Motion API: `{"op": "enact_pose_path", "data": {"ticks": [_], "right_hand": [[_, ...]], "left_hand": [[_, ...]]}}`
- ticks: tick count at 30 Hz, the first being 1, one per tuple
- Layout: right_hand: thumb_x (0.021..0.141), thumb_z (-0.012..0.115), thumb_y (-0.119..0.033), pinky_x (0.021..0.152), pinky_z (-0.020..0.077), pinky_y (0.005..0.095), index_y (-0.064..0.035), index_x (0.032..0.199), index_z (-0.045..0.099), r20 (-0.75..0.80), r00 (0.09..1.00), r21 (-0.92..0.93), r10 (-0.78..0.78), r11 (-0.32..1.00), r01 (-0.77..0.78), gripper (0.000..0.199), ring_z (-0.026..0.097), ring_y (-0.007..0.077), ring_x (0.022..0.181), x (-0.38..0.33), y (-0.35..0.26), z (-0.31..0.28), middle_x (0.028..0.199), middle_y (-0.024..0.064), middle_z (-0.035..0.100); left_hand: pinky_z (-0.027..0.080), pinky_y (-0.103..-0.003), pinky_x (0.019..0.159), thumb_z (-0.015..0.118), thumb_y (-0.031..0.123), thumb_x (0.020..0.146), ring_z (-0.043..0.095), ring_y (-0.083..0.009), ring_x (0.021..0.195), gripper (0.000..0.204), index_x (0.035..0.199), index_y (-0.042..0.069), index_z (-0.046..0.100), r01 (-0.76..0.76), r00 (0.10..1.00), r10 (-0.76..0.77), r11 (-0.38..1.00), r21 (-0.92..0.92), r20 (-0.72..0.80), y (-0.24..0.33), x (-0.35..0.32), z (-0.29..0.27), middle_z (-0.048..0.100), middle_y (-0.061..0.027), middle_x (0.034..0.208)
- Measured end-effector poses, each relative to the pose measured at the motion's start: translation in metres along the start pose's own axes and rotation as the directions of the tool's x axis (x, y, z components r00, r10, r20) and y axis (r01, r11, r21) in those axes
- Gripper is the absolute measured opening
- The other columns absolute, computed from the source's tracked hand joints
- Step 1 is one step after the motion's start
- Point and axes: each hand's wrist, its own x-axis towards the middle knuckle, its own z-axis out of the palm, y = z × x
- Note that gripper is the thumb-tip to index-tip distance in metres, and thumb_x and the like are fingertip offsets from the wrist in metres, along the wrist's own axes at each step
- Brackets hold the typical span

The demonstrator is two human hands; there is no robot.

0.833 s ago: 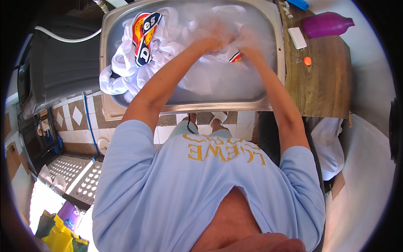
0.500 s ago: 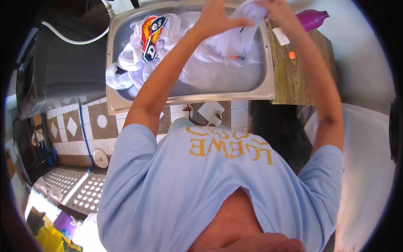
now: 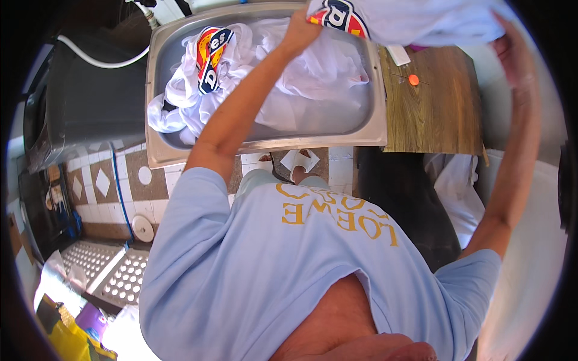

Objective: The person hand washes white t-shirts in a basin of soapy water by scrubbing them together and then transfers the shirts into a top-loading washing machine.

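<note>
My left hand (image 3: 301, 29) and my right hand (image 3: 512, 42) both grip a white garment with a red, blue and yellow print (image 3: 409, 18), held up and stretched between them above the metal sink (image 3: 265, 150). More white clothes (image 3: 313, 78) lie in the sink, one with a similar coloured print (image 3: 211, 54) at its left end. The lifted garment hides part of the sink's far rim.
A wooden counter (image 3: 433, 114) with a small orange object (image 3: 413, 79) sits right of the sink. A dark grey machine (image 3: 84, 108) with a white hose (image 3: 102, 60) stands to the left. Tiled floor (image 3: 102, 186), a blue hose (image 3: 120, 192) and perforated metal trays (image 3: 102, 271) lie below left.
Both hands rose out of the sink and moved apart, lifting the white printed garment up; the right hand swung far to the right.
</note>
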Motion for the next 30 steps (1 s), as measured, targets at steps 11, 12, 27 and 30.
{"op": "enact_pose_path", "data": {"ticks": [11,12,27,30], "right_hand": [[0.071,0.077,-0.006,0.090,0.0461,0.0308,-0.0005,0.134,0.034,0.391,0.852,-0.146,-0.347,0.891,0.430,0.076,0.057,0.0185,0.100,-0.009,0.134,0.129,0.114,0.0103,0.057],[0.075,0.073,-0.011,0.086,0.0484,0.0297,0.0004,0.122,0.043,0.313,0.898,-0.019,-0.310,0.943,0.332,0.057,0.059,0.0174,0.096,-0.011,0.111,0.139,0.105,0.0092,0.060],[0.067,0.082,-0.012,0.083,0.0498,0.0307,-0.0017,0.113,0.052,0.194,0.951,0.272,-0.242,0.944,0.185,0.056,0.060,0.0162,0.094,-0.002,0.246,0.193,0.104,0.0084,0.061],[0.075,0.077,-0.020,0.088,0.0487,0.0350,-0.0030,0.114,0.052,0.194,0.923,0.375,-0.334,0.894,0.244,0.049,0.059,0.0181,0.098,0.000,0.180,0.172,0.106,0.0071,0.061]], "left_hand": [[0.048,-0.036,0.073,0.059,0.004,0.066,0.062,-0.0313,0.082,0.028,0.094,-0.002,0.058,-0.177,0.972,0.062,0.832,0.526,0.229,0.165,0.017,0.033,0.063,-0.0219,0.085],[0.048,-0.035,0.073,0.058,0.003,0.067,0.062,-0.0308,0.083,0.029,0.096,-0.002,0.057,-0.235,0.960,0.127,0.851,0.470,0.250,0.180,0.017,0.038,0.063,-0.0219,0.085],[0.029,-0.046,0.105,0.083,0.040,0.057,0.034,-0.0358,0.129,0.107,0.139,0.003,0.027,0.050,0.998,-0.004,0.713,0.699,-0.068,0.029,-0.120,-0.041,0.037,-0.0215,0.138],[0.029,-0.051,0.102,0.085,0.040,0.051,0.033,-0.0390,0.129,0.117,0.142,0.005,0.021,0.077,0.988,0.041,0.703,0.707,-0.149,0.024,-0.114,-0.017,0.035,-0.0241,0.139]]}}
